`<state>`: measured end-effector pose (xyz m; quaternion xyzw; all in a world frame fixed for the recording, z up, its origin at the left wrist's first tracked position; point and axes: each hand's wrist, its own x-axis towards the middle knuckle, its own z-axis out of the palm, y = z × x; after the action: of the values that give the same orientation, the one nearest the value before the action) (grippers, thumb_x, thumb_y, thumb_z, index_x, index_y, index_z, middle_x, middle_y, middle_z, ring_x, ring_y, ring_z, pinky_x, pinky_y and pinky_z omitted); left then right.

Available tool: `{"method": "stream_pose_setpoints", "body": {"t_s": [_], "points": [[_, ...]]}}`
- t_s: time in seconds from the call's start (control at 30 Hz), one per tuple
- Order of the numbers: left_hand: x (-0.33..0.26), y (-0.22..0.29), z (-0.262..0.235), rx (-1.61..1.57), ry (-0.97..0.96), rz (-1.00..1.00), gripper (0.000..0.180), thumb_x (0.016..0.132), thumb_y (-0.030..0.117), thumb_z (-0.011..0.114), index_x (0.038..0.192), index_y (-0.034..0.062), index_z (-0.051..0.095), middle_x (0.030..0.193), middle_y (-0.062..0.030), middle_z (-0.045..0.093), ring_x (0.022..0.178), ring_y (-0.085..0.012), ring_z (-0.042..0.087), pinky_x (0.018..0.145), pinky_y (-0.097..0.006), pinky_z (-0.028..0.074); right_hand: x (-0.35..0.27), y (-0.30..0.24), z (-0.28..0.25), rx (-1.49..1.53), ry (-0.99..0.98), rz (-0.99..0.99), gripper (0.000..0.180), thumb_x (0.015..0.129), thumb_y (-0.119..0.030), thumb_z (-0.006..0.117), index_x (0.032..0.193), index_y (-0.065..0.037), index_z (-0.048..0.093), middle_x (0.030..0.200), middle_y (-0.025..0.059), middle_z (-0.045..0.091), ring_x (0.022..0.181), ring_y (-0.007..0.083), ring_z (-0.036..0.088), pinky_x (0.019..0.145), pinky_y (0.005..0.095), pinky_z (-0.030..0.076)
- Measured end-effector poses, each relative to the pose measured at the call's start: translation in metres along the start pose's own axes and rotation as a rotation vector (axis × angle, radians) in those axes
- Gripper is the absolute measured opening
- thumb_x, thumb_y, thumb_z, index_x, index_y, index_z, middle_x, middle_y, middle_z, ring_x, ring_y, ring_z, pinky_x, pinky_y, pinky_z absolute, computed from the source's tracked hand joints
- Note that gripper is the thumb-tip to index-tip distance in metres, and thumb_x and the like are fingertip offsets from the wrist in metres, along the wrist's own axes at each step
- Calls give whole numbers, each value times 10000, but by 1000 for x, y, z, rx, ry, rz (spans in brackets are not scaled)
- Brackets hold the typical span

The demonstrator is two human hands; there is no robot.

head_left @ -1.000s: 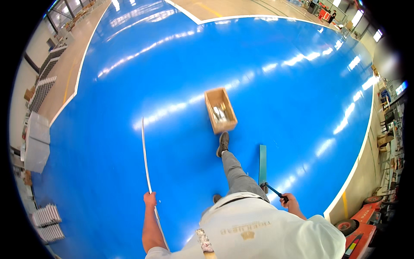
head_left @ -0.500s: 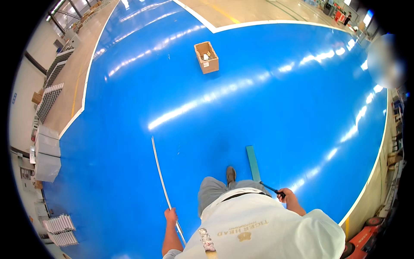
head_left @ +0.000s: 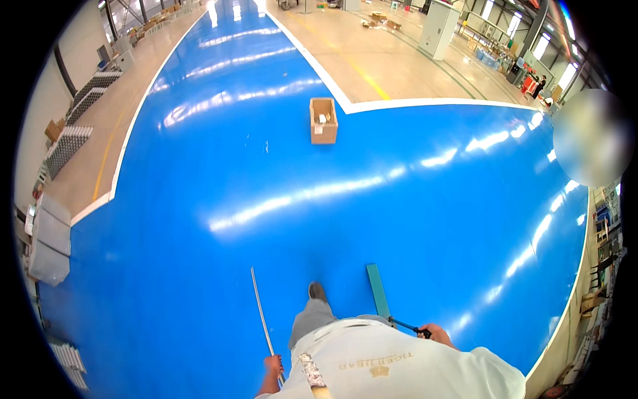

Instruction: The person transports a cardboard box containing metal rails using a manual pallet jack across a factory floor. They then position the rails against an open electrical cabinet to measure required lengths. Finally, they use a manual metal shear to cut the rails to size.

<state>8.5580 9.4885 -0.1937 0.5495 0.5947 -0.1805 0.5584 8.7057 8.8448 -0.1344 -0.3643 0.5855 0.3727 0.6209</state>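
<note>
Green-bladed tool (head_left: 377, 290) juts ahead-left of the right hand (head_left: 434, 333), which clasps its dark handle (head_left: 404, 325); the left hand (head_left: 273, 364) grips a pale rod (head_left: 262, 314). Carrying, I'd judge, is underway; the next move calls for steady grips.

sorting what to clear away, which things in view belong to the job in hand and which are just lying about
Likely in use, being held:
thin pale rod, in the left hand
green-headed tool, in the right hand

Apparently lying about:
open cardboard box, untouched, its role unclear
tall pale cabinet
grey stack at far left
</note>
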Motion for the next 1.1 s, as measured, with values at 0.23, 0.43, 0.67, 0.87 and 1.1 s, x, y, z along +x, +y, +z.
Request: {"method": "stream_pose_setpoints", "body": {"t_s": [0.23,0.43,0.67,0.87,1.1], "points": [[127,319,12,151,46,195,136,771,112,606,751,-17,572,601,-139,561,438,-230,529,371,-390,408,-26,-130,164,166,-1,-66,215,836,-107,597,943,-2,443,651,108,540,501,182,532,442,289,445],[212,576,61,251,94,477,164,786,142,614,765,-12,561,641,-127,589,462,-221,550,384,-376,414,30,-305,269,283,-65,119,202,855,-127,568,945,-5,435,670,86,524,537,160,524,439,267,404],[205,714,138,88,49,278,149,807,139,617,777,28,523,611,-74,500,460,-180,489,373,-360,354,15,-444,404,256,-41,2,191,835,-154,603,869,-35,459,637,80,544,498,170,523,407,262,418],[247,832,246,124,36,137,130,802,116,610,785,24,520,602,-85,486,451,-180,468,364,-357,345,-4,-629,518,174,39,-60,175,839,-144,599,892,-34,473,629,82,541,492,164,523,420,259,423],[331,962,318,421,-101,355,119,770,94,622,722,-6,577,560,-114,522,416,-224,505,355,-374,387,19,-808,662,188,60,-113,179,836,-129,593,911,-14,479,651,97,552,501,171,533,408,246,430]]}}
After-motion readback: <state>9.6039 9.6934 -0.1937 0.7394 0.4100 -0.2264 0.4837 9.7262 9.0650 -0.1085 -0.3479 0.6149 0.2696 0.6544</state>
